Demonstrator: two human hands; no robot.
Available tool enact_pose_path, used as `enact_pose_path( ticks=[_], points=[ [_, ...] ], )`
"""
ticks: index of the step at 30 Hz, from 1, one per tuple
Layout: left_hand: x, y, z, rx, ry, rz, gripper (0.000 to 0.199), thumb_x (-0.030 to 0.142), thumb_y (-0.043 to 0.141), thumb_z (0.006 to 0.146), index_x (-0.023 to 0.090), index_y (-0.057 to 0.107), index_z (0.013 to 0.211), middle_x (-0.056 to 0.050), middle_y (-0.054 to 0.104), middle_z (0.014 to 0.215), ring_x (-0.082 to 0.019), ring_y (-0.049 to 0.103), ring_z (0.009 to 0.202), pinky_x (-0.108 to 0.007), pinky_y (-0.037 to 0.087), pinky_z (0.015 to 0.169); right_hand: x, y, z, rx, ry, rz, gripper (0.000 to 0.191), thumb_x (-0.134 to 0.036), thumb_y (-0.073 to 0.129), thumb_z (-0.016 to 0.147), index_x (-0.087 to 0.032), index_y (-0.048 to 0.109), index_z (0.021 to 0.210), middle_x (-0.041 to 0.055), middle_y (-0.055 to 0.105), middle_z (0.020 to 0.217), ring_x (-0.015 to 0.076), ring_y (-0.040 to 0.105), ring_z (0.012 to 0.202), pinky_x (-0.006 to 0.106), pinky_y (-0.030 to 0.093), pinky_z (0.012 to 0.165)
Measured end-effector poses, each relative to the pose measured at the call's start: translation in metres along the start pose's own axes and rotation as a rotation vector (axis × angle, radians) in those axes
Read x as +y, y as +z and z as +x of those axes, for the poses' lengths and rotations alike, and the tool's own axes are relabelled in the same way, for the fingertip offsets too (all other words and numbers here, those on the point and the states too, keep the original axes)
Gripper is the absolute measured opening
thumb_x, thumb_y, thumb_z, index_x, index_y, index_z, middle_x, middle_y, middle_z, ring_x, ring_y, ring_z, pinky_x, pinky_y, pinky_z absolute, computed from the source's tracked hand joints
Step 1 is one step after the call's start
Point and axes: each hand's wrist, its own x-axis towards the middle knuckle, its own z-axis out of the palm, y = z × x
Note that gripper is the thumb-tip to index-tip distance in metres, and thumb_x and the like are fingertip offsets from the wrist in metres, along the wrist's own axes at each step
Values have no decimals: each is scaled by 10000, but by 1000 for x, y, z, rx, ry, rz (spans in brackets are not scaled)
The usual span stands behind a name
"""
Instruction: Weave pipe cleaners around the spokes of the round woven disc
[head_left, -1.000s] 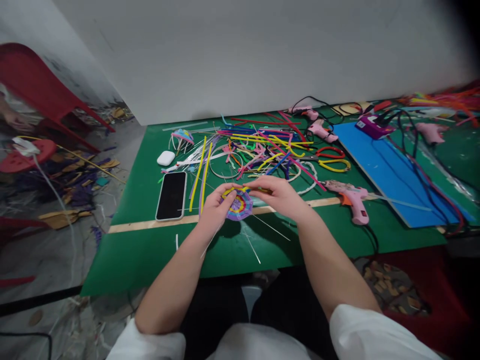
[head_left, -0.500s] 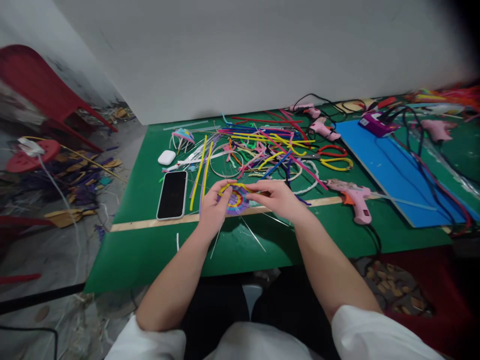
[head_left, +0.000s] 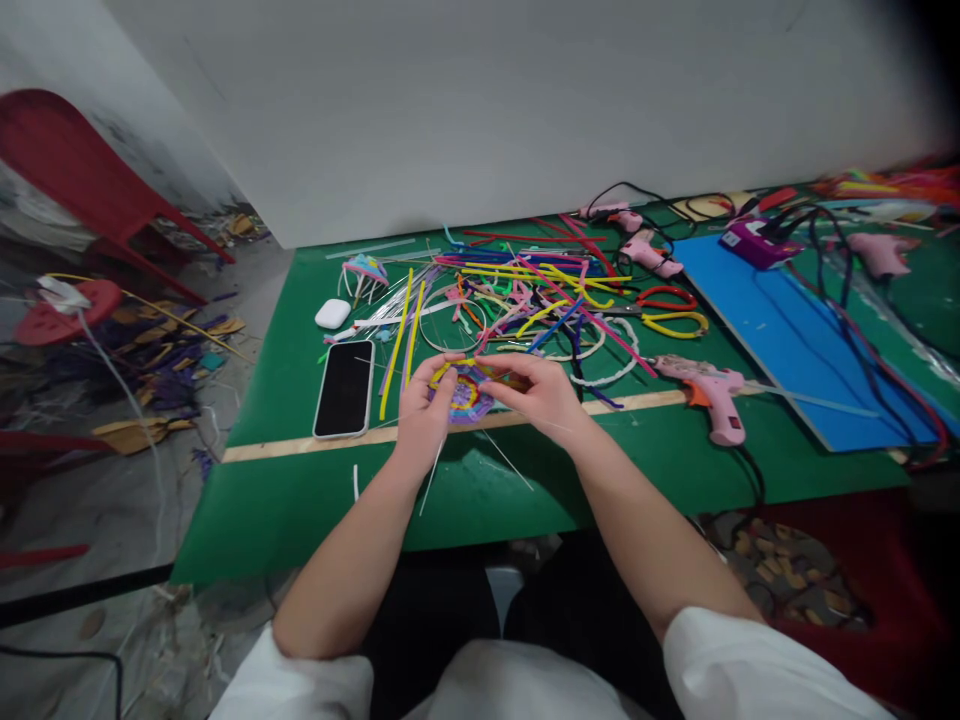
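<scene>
Between my hands is a round woven disc [head_left: 466,400] of purple, yellow, red and blue pipe cleaners, with thin wire spokes sticking out past its edge. My left hand [head_left: 429,405] is closed on the disc's left side, thumb on top. A yellow pipe cleaner [head_left: 466,362] runs along the far rim towards my right hand [head_left: 536,388]. The right fingers are pinched on that yellow strand at the disc's right edge; its end is partly hidden by them. Loose pipe cleaners [head_left: 540,290] in many colours lie just beyond my hands.
A phone [head_left: 344,390] and a white earbud case [head_left: 332,314] lie to the left, near a small umbrella-like piece [head_left: 366,270]. Scissors [head_left: 675,324] and a pink glue gun [head_left: 716,395] are at the right, beside a blue board [head_left: 780,340] with cables across it.
Both hands have shifted slightly with the disc, which sits a little further left. The right hand's fingers have moved left along the far rim, bringing the yellow pipe cleaner closer to the disc.
</scene>
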Motion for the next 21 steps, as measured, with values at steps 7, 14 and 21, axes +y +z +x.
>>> enact_pose_path(
  ticks=[7, 14, 21],
  points=[
    [-2, -2, 0, 2, 3, 50, 221, 338, 557, 826, 191, 619, 979, -45, 647, 969, -140, 614, 857, -237, 511, 736, 1, 5, 1, 59, -14, 41, 170, -292, 637, 753, -186, 697, 872, 53, 655, 831, 148, 600, 751, 245, 466, 583],
    [2, -1, -3, -62, -3, 108, 276, 351, 559, 825, 211, 593, 1061, -55, 620, 1088, -179, 594, 991, -281, 498, 837, 2, 4, 2, 83, 60, 55, 177, -309, 641, 739, -182, 699, 847, 41, 657, 793, 117, 554, 627, 239, 415, 526],
    [27, -34, 0, -843, -161, 35, 917, 204, 722, 680, 347, 193, 1415, -49, 248, 1483, -279, 404, 1263, -389, 383, 1026, 4, -28, 3, -17, 237, 240, 218, -349, 708, 662, -168, 703, 783, 22, 667, 715, 128, 582, 638, 264, 457, 604]
  ],
)
